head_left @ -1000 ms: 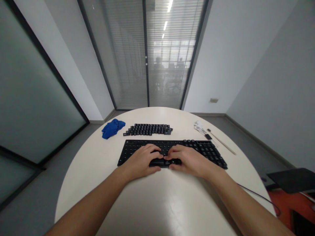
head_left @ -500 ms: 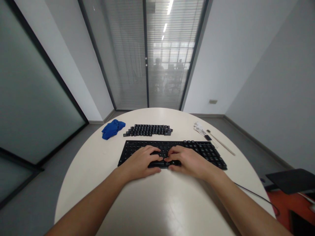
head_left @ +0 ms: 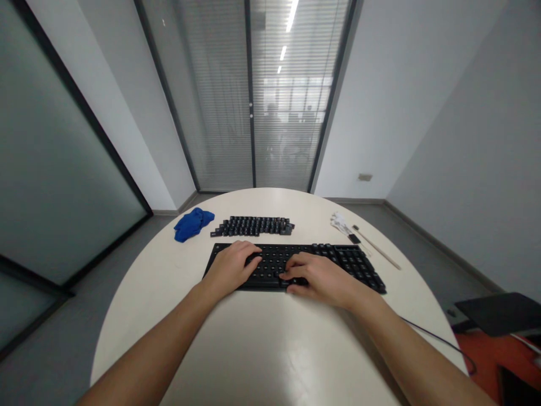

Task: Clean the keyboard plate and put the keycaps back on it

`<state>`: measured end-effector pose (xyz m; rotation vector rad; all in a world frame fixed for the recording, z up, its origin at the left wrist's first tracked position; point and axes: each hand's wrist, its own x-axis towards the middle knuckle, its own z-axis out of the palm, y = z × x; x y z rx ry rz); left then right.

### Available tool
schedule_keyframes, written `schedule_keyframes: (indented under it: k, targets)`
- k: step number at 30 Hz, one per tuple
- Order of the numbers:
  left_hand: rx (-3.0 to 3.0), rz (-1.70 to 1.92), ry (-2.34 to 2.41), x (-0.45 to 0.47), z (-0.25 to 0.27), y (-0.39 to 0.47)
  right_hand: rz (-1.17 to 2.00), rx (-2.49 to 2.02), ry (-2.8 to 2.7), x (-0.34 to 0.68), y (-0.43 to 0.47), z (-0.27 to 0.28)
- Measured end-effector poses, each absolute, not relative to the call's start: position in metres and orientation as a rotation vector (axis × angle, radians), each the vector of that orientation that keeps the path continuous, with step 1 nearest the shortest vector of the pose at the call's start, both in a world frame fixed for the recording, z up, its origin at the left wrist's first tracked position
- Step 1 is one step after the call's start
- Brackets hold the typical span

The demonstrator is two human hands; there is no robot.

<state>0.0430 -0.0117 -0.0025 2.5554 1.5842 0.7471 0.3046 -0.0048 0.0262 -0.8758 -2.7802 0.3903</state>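
Note:
A black keyboard (head_left: pixel 270 260) lies flat on the round table, bare of caps over its left and middle parts, with keys still on the number block (head_left: pixel 359 265). My left hand (head_left: pixel 231 264) rests over its left side, thumb apart from the fingers and nothing visible in it. At the lower middle, my right hand (head_left: pixel 319 276) has its fingers bent round a small black keycap (head_left: pixel 280 276) near the front edge; the grip is partly hidden. Behind the keyboard, loose black keycaps (head_left: pixel 253 226) lie in rows.
At the back left sits a crumpled blue cloth (head_left: pixel 192 224). To the back right are a white tangled item (head_left: pixel 338 221), a small black piece (head_left: pixel 354 239) and a thin stick brush (head_left: pixel 380 250). A cable (head_left: pixel 435 336) runs off the table's right edge.
My left hand has drawn away from the right hand, moving left and slightly back over the keyboard. My right hand stays in nearly the same place.

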Motion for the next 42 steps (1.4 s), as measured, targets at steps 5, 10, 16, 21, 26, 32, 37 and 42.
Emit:
schedule_keyframes:
  k: [5,10,16,21,26,32,37,42]
  targets:
    - [2.548,0.681,1.87,0.04,0.004,0.01,0.386,-0.861,-2.771,0.304,-0.004,0.025]
    - [2.688,0.453,1.917,0.039,0.004,0.04,0.39,-0.857,-2.76,0.304,-0.003,0.022]
    - [2.71,0.383,1.885,0.037,-0.002,0.061,0.396,-0.84,-2.746,0.305,-0.002,0.02]
    - [2.724,0.341,1.886,0.039,-0.004,0.068,0.403,-0.832,-2.746,0.304,-0.002,0.02]
    - [2.739,0.29,1.874,0.045,-0.004,0.074,0.408,-0.84,-2.741,0.303,-0.003,0.022]
    - [2.73,0.273,1.862,0.05,0.001,0.074,0.417,-0.845,-2.749,0.303,-0.004,0.023]
    - [2.725,0.342,1.84,0.059,0.009,0.055,0.41,-0.834,-2.738,0.304,-0.003,0.02]
    - [2.647,0.674,1.689,0.071,0.013,0.019,0.392,-0.841,-2.745,0.305,-0.003,0.019]
